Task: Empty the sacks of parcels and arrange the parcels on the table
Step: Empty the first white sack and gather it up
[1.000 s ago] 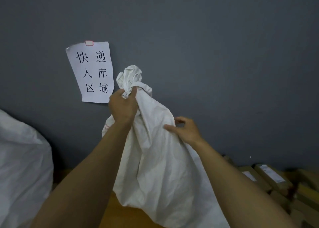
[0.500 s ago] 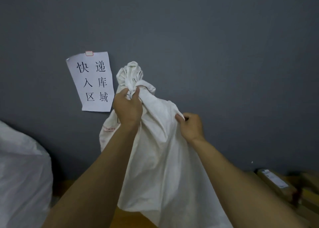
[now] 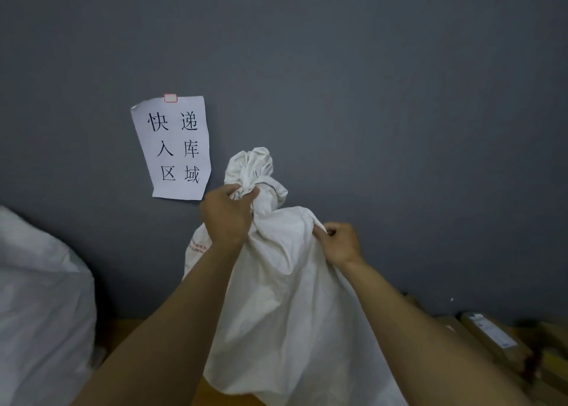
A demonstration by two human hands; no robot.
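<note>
Left hand (image 3: 226, 218) grips the bunched neck of the white sack (image 3: 285, 313), right hand (image 3: 339, 244) pinches its shoulder; it blocks most of the table (image 3: 123, 332). 2nd sack (image 3: 40, 298) left, paper sign (image 3: 175, 147) on wall; parcels (image 3: 488, 335) right, dim and cropped

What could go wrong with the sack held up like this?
1. The right hand only pinches a fold of the sack; it may slip, leaving the left hand on the bunched top alone.
2. The sack's lower end is out of view; contents could spill onto the parcels at right.
</note>
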